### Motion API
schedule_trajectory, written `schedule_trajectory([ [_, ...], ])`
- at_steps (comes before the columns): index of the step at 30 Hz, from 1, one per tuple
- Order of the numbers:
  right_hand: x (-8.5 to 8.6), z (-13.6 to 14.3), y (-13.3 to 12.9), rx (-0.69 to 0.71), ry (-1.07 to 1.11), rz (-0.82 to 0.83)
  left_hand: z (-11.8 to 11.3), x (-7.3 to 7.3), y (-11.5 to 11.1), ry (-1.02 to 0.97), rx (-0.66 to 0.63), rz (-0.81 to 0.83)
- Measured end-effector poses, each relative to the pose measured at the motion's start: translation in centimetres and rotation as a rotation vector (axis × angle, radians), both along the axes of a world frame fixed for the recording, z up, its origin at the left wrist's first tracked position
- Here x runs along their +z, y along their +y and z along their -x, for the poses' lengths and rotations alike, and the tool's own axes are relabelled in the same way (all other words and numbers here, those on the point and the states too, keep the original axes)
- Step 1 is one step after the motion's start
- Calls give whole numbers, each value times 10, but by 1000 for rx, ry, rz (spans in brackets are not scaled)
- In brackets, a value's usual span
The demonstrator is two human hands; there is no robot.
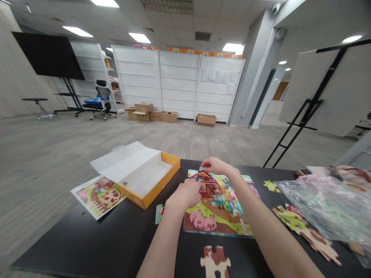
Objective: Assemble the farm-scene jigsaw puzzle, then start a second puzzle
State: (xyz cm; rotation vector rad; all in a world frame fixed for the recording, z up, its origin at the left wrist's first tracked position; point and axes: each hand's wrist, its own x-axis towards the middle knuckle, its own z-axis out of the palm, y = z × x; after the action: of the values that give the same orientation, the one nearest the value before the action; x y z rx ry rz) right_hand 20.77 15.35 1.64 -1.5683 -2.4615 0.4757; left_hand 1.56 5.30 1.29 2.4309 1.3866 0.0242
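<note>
"Can I read the papers [216,75] at upper centre?"
"Too small. Your left forearm partly hides a loose puzzle piece [158,214]; your right crosses the farm jigsaw [213,216], lower centre."
"My fingers?"
"Your left hand [188,194] curls its fingers together at the jigsaw's upper left; your right hand [217,166] bends its onto the top edge. Whether either grips, I cannot tell."

No lettering, brand or number can be read. The pale sheets [216,75] on the white shelving [179,92], in the upper middle right, are too small and blurred; so is any print on the cardboard boxes [169,117] below and left of them.
</note>
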Motion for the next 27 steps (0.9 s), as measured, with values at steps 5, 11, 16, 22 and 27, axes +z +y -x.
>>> schedule_trajectory([
  [5, -7, 5, -1, -5, 27, -17, 0, 1, -1, -9, 1, -2],
  [11, -6, 4, -4, 24, -69, -22, 0, 0, 0, 2, -4, -5],
  [16, -2, 7, -8, 27, -118, 32, 0, -3, 2, -5, 0, -10],
  [22, -1, 8, -9, -4, -160, 50, 0, -4, 2, -4, -8, -19],
  [27, -1, 5, -6, 18, -153, 61, 0, -3, 1, 14, 7, -27],
])
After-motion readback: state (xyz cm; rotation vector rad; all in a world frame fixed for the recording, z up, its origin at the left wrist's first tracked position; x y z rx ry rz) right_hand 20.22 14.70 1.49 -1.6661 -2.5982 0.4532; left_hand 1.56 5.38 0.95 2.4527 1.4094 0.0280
